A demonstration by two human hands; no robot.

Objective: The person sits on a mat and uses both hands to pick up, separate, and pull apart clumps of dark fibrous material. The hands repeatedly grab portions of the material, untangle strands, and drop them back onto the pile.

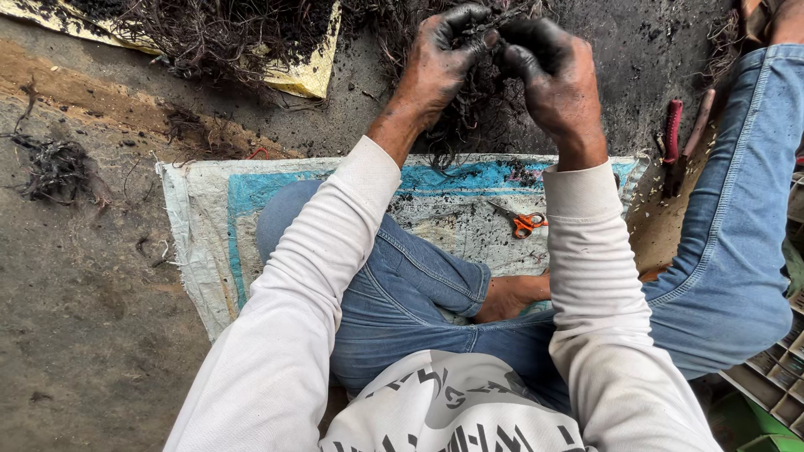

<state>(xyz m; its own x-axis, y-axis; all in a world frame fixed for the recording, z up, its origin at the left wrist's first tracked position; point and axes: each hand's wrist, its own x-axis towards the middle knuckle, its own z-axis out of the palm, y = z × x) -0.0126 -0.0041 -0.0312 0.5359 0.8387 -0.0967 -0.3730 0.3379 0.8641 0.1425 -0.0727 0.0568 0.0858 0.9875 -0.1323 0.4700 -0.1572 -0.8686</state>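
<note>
Soot-black grime coats both hands, which meet above the far edge of the woven sack mat taken as the landmark for this entry.

- Left hand: beyond the mat's far edge, fingers curled and pinched onto the root clump. Closed on it near its top.
- Right hand: just beside the left, fingers bent inward and gripping the same clump from the other side. The two sets of fingertips touch or nearly touch.
- Root clump: dark, stringy tangle hanging down between the hands, its lower strands reaching the mat's far edge.
- Orange-handled scissors: lying on the mat, near its far right part, between the person's forearms. Blades appear closed.
- Red-handled tool: on the ground past the mat's right corner, with a second, brownish handle just beside it.
- Yellow sack: well beyond the mat's far left, heaped with more dark roots.
- Small root heap: on the bare ground left of the mat.
- Compartment tray: at the near right of the mat, only partly in view.
- Person: seated cross-legged on the mat, white long sleeves, blue jeans, one bare foot tucked under.
</note>
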